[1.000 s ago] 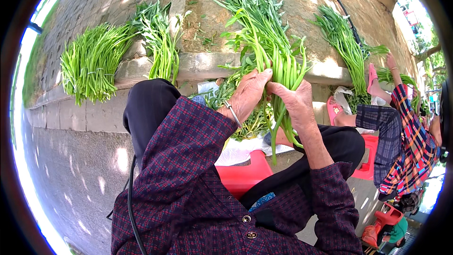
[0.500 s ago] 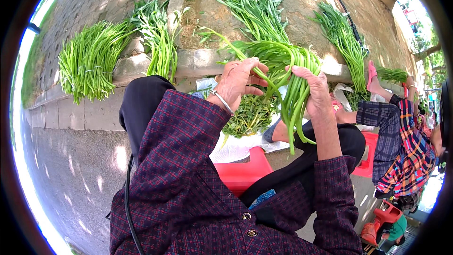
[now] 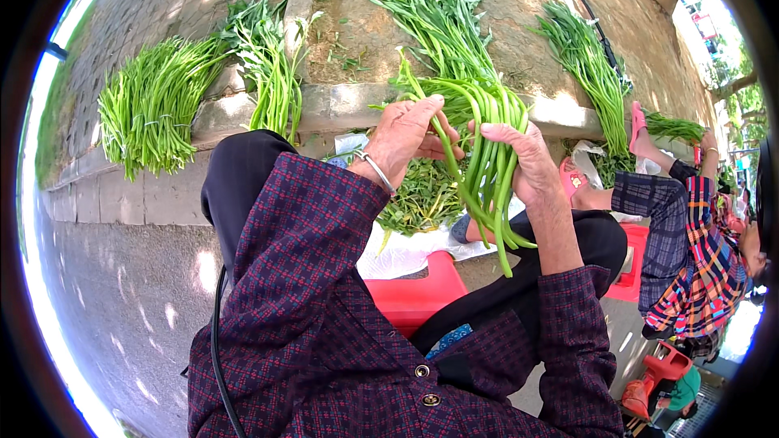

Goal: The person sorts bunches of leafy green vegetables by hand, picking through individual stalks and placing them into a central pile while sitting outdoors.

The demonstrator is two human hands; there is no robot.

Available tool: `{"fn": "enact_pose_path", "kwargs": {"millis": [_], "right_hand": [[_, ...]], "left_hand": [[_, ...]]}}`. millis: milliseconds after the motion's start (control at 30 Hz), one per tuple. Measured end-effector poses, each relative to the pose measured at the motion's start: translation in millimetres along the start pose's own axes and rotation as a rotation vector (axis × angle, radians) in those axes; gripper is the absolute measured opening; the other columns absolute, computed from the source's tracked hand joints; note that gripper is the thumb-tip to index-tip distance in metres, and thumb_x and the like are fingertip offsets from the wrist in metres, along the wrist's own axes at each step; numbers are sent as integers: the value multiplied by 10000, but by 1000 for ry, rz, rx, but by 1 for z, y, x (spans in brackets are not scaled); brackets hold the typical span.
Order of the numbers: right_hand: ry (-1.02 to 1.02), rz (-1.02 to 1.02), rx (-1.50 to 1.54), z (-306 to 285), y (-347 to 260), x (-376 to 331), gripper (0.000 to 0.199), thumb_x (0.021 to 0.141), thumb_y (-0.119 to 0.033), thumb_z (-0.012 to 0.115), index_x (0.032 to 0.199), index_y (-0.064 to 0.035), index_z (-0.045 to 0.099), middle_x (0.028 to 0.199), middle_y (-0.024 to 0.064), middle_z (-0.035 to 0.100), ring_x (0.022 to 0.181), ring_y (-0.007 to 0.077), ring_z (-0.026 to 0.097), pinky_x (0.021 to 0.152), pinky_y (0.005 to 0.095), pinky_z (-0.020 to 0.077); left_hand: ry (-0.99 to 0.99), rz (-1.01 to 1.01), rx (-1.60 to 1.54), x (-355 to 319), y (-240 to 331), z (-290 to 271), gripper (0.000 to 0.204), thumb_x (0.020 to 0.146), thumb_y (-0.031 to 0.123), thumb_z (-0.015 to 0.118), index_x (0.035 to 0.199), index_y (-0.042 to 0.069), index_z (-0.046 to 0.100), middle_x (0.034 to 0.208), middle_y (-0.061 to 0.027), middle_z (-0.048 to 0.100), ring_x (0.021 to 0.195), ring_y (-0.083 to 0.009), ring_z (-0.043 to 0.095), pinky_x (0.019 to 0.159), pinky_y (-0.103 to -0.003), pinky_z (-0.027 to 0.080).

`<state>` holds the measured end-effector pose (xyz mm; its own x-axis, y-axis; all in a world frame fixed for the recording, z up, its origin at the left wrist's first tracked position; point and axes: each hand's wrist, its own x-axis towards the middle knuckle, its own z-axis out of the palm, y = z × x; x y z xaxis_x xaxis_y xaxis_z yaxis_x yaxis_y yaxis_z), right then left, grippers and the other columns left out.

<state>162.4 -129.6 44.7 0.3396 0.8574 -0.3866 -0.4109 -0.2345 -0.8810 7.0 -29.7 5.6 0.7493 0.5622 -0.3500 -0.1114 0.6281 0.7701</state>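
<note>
My right hand (image 3: 534, 164) is closed around a bunch of long green stems (image 3: 497, 182) that look like water spinach, their bare ends hanging down. My left hand (image 3: 403, 134), with a silver bangle at the wrist, pinches a single stem (image 3: 449, 154) at the left side of that bunch. The tip of this stem sticks up above my left fingers. Below both hands, a heap of loose leaves (image 3: 422, 197) lies on a white plastic sheet (image 3: 395, 256) between my legs.
Bundles of greens lie along the stone curb (image 3: 345, 105): a tied one (image 3: 154, 113) at far left, others near a leafy bundle (image 3: 442, 28) and a right-hand bundle (image 3: 588, 73). A red stool (image 3: 418, 292) is under me. A person in a checked shirt (image 3: 706, 268) sits at right.
Both hands and the bunch have shifted slightly left. The stem in my left fingers now stands more upright, where before it slanted out to the left.
</note>
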Motion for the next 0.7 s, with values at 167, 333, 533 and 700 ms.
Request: {"fn": "enact_pose_path", "kwargs": {"millis": [167, 333, 533, 700], "right_hand": [[-69, 34, -102, -6, 1, 2, 374, 743, -58, 680, 1087, -2, 544, 898, 95, 648, 750, 150, 623, 708, 278, 518], [-72, 30, -38, -8, 0, 3, 351, 749, -61, 676, 1069, 1, 546, 879, 93, 643, 721, 157, 617, 686, 279, 520], [21, -50, 40, -23, -12, 3, 268, 769, -83, 660, 1000, 28, 580, 830, 88, 638, 691, 154, 619, 649, 266, 529], [-22, -60, -24, -15, -10, 3, 291, 769, -70, 655, 1028, 27, 568, 858, 96, 643, 709, 147, 627, 659, 247, 528]], "left_hand": [[189, 67, -75, 1, 14, -9, 340, 939, 337, 415, 848, 35, 542, 729, -94, 591, 558, -222, 596, 576, -343, 519], [309, 121, -87, 1, 20, -20, 352, 941, 346, 421, 880, 24, 551, 690, -77, 579, 511, -170, 550, 514, -311, 503], [495, 153, -16, -2, 31, -33, 314, 917, 333, 508, 876, 26, 563, 678, -70, 584, 488, -150, 562, 441, -273, 489], [402, 40, 43, -2, 16, -19, 308, 908, 345, 523, 880, 42, 567, 705, -67, 601, 575, -189, 631, 499, -294, 519]]}}
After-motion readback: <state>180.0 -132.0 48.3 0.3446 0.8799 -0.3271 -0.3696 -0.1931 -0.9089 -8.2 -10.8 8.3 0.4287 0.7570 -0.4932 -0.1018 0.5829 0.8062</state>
